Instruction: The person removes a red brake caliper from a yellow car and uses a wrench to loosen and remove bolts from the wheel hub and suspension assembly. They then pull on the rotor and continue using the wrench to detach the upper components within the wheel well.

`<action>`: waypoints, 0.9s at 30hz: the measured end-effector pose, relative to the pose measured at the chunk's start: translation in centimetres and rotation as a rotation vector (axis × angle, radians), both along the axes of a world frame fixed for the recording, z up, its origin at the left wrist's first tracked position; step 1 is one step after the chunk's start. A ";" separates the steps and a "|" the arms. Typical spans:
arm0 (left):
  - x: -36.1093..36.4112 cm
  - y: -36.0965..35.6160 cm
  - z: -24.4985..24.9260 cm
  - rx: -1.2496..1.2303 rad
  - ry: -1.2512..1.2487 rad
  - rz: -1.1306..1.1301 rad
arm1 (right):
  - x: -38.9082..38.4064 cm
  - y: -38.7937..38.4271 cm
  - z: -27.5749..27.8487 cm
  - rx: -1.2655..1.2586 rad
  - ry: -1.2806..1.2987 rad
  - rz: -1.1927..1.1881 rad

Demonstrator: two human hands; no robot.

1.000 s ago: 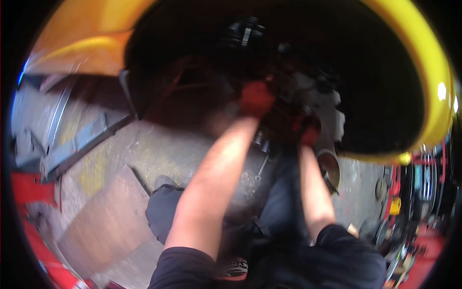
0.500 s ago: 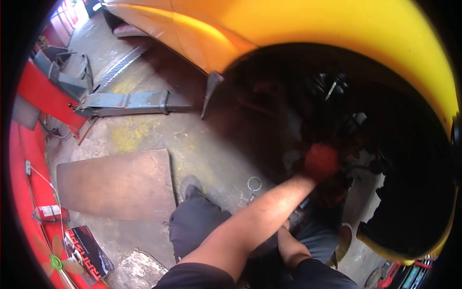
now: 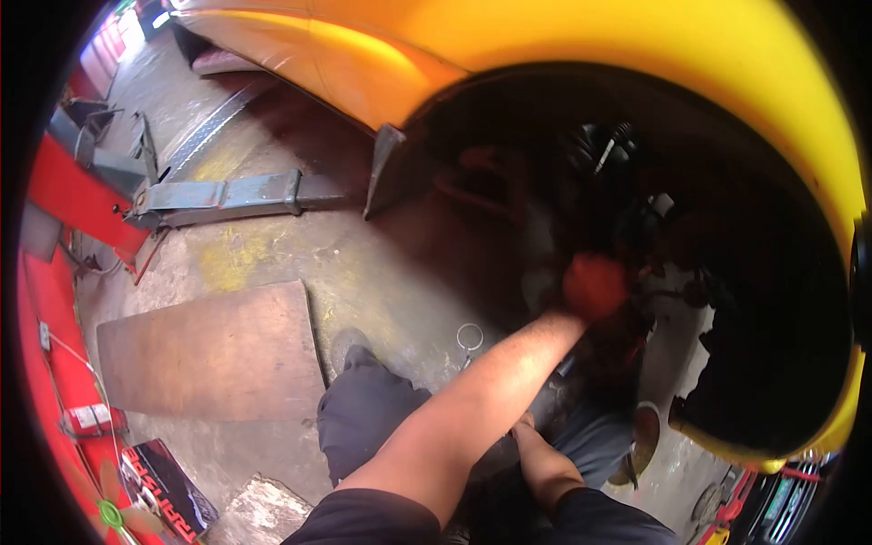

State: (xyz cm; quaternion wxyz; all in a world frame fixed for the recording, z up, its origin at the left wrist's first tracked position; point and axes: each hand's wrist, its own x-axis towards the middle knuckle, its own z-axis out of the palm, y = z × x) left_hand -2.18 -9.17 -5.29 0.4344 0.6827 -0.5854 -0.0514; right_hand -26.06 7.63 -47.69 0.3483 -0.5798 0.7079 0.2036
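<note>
My left arm stretches into the dark wheel well (image 3: 772,272) of a yellow car (image 3: 581,36). At its end my left hand (image 3: 595,286), tinted red in the shadow, looks curled like a fist among the wheel-hub parts. Its fingers and anything in them are lost in the dark. My right hand (image 3: 524,427) is low, close to my legs and mostly behind my left forearm; its fingers are hidden. A thin metal ring (image 3: 470,337) lies on the floor just beyond my left forearm. Above the left hand, a strut or shock absorber (image 3: 610,150) shows faintly.
A blue-grey lift arm (image 3: 227,193) reaches under the car from the left. On the floor lie a brown board (image 3: 213,354) and a black box with red lettering (image 3: 168,486). A fan (image 3: 111,514) stands at lower left, and a tool case (image 3: 777,509) at lower right.
The view has shifted slightly, so the car, lift arm and board sit further left. My left hand stays at the hub and appears a little higher; my right hand stays low.
</note>
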 end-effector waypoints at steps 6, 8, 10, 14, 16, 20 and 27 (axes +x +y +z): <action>-0.1 -0.8 -0.7 0.037 0.053 -0.052 | 1.7 3.4 13.9 0.049 -0.422 -0.753; 0.0 -1.0 -0.6 0.038 0.037 -0.059 | 1.1 4.7 18.0 -0.051 -0.582 -0.944; 0.1 -0.9 -0.5 -0.012 0.026 -0.042 | 0.7 5.4 24.4 -0.201 -0.640 -1.024; 0.2 -0.5 0.2 -0.030 0.088 -0.006 | -5.4 7.1 30.9 -0.811 -0.367 -0.559; 0.3 -0.3 0.4 -0.021 0.107 -0.002 | -3.3 6.2 39.9 -0.952 -0.222 -0.378; 0.7 -0.2 0.7 0.071 0.137 -0.087 | -0.1 2.8 51.9 -1.033 0.145 -0.011; 1.0 -0.6 0.4 0.120 0.123 -0.105 | 5.9 -6.3 57.0 -1.208 0.540 0.678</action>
